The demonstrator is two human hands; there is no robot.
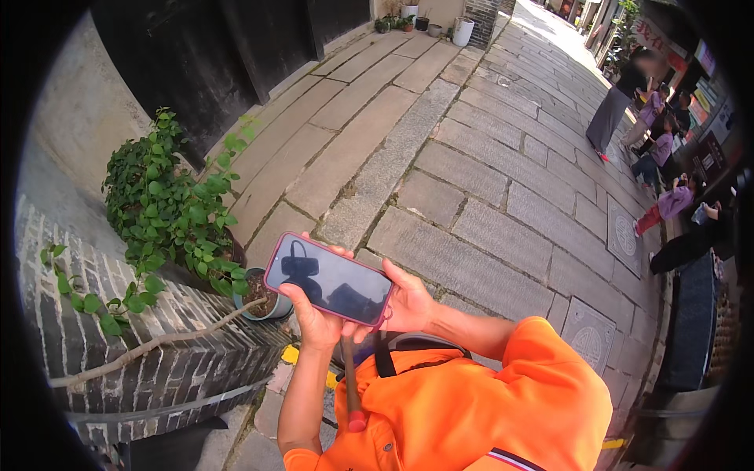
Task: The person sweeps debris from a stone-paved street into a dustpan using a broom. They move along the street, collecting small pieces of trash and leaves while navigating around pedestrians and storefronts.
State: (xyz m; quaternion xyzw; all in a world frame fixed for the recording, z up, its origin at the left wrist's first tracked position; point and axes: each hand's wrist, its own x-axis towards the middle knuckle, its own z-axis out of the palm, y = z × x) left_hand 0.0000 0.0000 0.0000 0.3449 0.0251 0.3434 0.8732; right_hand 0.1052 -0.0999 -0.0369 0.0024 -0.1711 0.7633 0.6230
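Note:
A smartphone (pixel 334 276) in a dark red case lies sideways across both my hands, screen up. Its screen is dark and shows reflections. My left hand (pixel 316 320) grips the lower left part, thumb along the near edge. Around the right end wraps my right hand (pixel 408 301), its thumb at the top right corner. Some fingers are hidden beneath the phone. Below the hands, a brown stick-like thing with a red end (pixel 356 421) lies against my orange shirt (pixel 471 400). A black strap (pixel 384 357) crosses near my waist.
Close on the left stand a leafy green plant (pixel 177 200), a plant pot (pixel 273 302) and a grey brick wall (pixel 169 353). Stone paving (pixel 471 188) runs ahead. Several people (pixel 616 102) are along the right side. White pots (pixel 463 32) stand far ahead beside a wall.

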